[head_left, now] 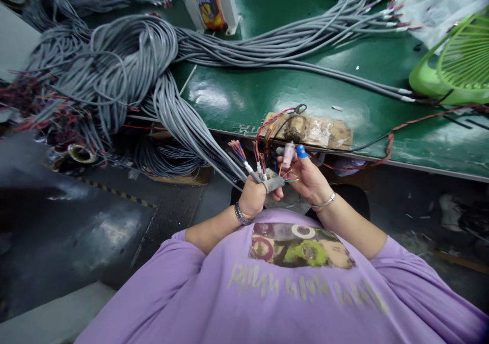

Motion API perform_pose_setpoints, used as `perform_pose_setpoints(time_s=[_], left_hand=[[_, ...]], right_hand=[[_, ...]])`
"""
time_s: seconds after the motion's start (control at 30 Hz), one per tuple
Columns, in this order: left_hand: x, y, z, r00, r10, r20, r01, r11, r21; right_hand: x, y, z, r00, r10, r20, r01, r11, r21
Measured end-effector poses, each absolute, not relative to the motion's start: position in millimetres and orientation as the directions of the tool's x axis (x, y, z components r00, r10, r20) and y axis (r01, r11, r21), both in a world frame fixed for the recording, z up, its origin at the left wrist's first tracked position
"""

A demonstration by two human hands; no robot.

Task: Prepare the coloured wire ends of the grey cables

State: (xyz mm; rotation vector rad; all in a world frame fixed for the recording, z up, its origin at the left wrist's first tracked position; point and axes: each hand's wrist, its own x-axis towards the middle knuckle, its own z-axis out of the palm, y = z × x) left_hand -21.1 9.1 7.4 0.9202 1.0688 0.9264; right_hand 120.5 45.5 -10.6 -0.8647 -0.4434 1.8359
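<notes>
My left hand (254,196) is closed around the ends of several grey cables (225,168), its thumb wrapped in a grey covering. From the stripped cable ends fan thin coloured wires (239,151), some pointing up and others toward the right hand. My right hand (311,181) is just right of these wires, with its thumb and forefinger apart. A blue cover (301,151) sits on the right thumb, and a pinkish wrap (289,154) appears to cover the forefinger. Whether the right fingertips touch a wire is unclear.
A big heap of grey cables (114,64) covers the green table's left side, with a bundle running right. A wooden block (324,132) with a dark lump and leads lies at the front edge. A green fan (458,64) and plastic bag (439,8) stand right.
</notes>
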Motion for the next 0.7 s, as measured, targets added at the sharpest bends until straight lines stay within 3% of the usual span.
perform_pose_setpoints(time_s=[0.2, 0.4, 0.7], left_hand=[[-25.6, 2.4, 8.2, 0.228, 0.938, -0.262, -0.171, 0.304, 0.937], [-28.8, 1.2, 3.3, 0.226, 0.939, -0.257, -0.127, 0.290, 0.948], [-31.2, 6.0, 7.0, 0.321, 0.915, -0.245, -0.033, 0.269, 0.963]], right_hand=[[128.5, 42.5, -14.4, -0.329, 0.878, -0.348, -0.599, -0.478, -0.642], [140.9, 31.2, -20.3, -0.500, 0.821, -0.276, -0.442, -0.516, -0.734], [133.6, 22.4, -9.8, -0.397, 0.895, -0.205, -0.416, -0.375, -0.828]])
